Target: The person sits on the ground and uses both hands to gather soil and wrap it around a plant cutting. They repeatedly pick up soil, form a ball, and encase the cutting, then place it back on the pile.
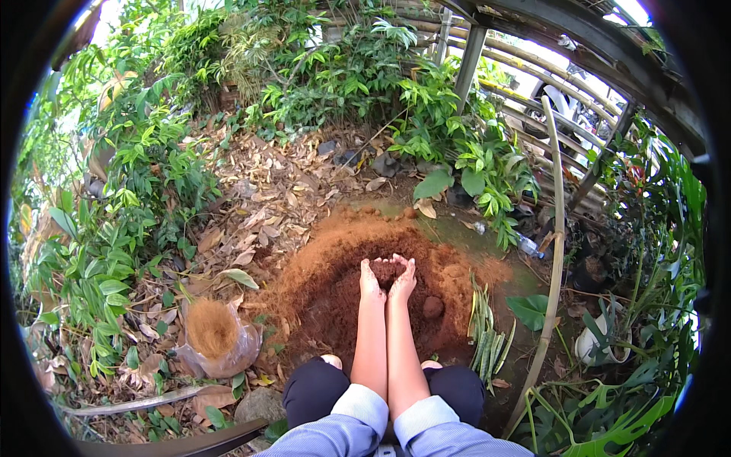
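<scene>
Both of my hands are cupped side by side in the middle of the view, low over the reddish-brown heap. My left hand (371, 280) and my right hand (404, 280) hold dark brown crumbly soil or coir (388, 273) between them, with some of it stuck to the skin. Around them spreads a broad ring of lighter orange-brown fibrous material (302, 257). A round brown clump (433, 307) lies just right of my right hand. Cut snake plant leaves (485, 331) rest at the heap's right edge. On the left stands a clear plastic bag (228, 360) holding tan coconut fibre (211, 328).
A long curved bamboo pole (557, 240) runs along the right, near a plastic bottle (530, 245) and a white pot (599, 343). Dry leaves (268, 194) cover ground at the upper left. A rock (260, 405) lies by my left knee. Behind are shrubs and a bamboo fence (528, 111).
</scene>
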`<action>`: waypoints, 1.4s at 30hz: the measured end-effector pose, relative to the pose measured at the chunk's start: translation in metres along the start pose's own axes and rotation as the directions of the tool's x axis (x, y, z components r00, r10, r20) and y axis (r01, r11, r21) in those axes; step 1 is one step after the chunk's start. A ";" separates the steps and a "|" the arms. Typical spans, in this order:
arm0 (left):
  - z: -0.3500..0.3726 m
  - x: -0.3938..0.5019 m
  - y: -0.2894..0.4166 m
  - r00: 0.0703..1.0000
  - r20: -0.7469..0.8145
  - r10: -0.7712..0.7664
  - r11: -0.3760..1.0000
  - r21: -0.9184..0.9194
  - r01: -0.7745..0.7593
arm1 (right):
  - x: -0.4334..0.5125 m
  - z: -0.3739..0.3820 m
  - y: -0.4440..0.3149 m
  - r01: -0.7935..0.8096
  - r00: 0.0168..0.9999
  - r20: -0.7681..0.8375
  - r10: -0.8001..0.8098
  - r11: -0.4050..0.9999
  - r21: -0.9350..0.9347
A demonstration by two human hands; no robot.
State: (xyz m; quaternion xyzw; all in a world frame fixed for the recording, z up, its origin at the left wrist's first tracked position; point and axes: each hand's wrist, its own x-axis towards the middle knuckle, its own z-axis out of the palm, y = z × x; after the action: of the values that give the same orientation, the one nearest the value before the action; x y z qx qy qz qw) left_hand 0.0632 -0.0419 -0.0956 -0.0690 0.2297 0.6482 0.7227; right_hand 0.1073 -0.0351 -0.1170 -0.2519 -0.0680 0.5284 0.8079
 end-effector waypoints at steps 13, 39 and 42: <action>-0.024 0.016 -0.005 0.994 0.052 -0.097 0.980 -0.167 0.105 | 0.015 -0.031 0.015 0.077 0.995 -0.033 -0.092 0.948 -0.308; -0.049 0.035 -0.006 0.989 -0.145 -0.021 0.997 -0.075 0.010 | 0.007 -0.041 0.021 0.033 0.955 -0.225 -0.193 0.824 -0.566; -0.054 0.033 -0.006 0.991 -0.127 -0.030 0.991 -0.130 0.013 | 0.004 -0.053 0.029 0.078 0.952 -0.212 -0.222 0.843 -0.532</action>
State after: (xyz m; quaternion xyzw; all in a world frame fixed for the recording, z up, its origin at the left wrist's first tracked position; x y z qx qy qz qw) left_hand 0.0579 -0.0342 -0.1588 -0.1596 0.2325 0.6482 0.7073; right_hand 0.1054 -0.0403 -0.1777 -0.5220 -0.1182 0.3866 0.7510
